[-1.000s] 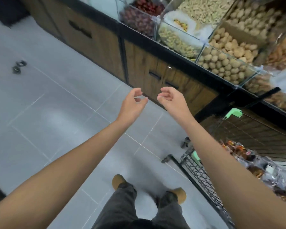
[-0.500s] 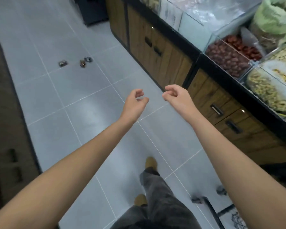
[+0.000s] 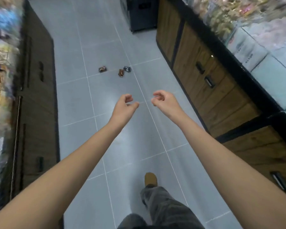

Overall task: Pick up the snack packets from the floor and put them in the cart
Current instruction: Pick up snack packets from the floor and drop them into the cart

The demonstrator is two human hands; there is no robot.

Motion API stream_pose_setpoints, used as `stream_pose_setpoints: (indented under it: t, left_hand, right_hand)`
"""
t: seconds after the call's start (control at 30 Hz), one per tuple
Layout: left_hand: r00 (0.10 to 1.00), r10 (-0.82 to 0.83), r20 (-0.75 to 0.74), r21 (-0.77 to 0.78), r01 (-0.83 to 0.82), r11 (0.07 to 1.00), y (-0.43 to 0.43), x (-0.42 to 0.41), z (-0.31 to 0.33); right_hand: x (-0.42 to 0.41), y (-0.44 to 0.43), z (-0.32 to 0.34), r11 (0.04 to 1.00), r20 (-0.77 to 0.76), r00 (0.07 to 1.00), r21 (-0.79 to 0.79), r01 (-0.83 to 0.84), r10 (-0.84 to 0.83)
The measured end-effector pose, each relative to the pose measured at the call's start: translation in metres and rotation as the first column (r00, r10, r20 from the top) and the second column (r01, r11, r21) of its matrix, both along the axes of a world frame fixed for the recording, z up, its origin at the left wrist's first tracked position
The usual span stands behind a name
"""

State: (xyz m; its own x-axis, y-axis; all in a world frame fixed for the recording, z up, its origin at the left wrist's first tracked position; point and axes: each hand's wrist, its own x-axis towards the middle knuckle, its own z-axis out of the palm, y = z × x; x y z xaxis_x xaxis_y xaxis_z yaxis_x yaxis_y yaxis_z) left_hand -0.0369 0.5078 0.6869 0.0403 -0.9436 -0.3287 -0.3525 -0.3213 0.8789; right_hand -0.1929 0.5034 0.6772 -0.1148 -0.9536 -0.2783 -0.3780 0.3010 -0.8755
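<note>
Left hand (image 3: 125, 105) and right hand (image 3: 163, 100) both loosely curled, empty; three snack packets (image 3: 120, 72) ahead on the floor (image 3: 73, 104)

Three snack packets (image 3: 121, 72) are lying on the grey tiled floor (image 3: 73, 100) ahead, two just beside each other and one apart to the left. The left grip (image 3: 124, 105) and right grip (image 3: 163, 100) are hovering near each other, fingers loosely curled and holding nothing, with wooden cabinets (image 3: 218, 96) running along the right

Wooden drawer cabinets (image 3: 221, 96) right, dark cabinet (image 3: 38, 100) left, black unit (image 3: 142, 14) at aisle's far end
</note>
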Motion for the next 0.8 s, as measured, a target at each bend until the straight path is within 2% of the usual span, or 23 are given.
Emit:
stream_pose_setpoints:
  t: [0.37,0.8]
  left_hand:
    - [0.960,0.275,-0.045,0.025,-0.274,0.961,-0.163,0.124,0.001]
    - [0.973,0.231,-0.020,0.076,-0.229,0.970,-0.423,0.270,-0.032]
  right_hand:
    - [0.140,-0.209,-0.015,0.951,0.020,0.951,0.019,-0.310,0.309]
    - [0.285,-0.462,-0.044,0.950,0.002,0.954,0.090,-0.298,0.299]
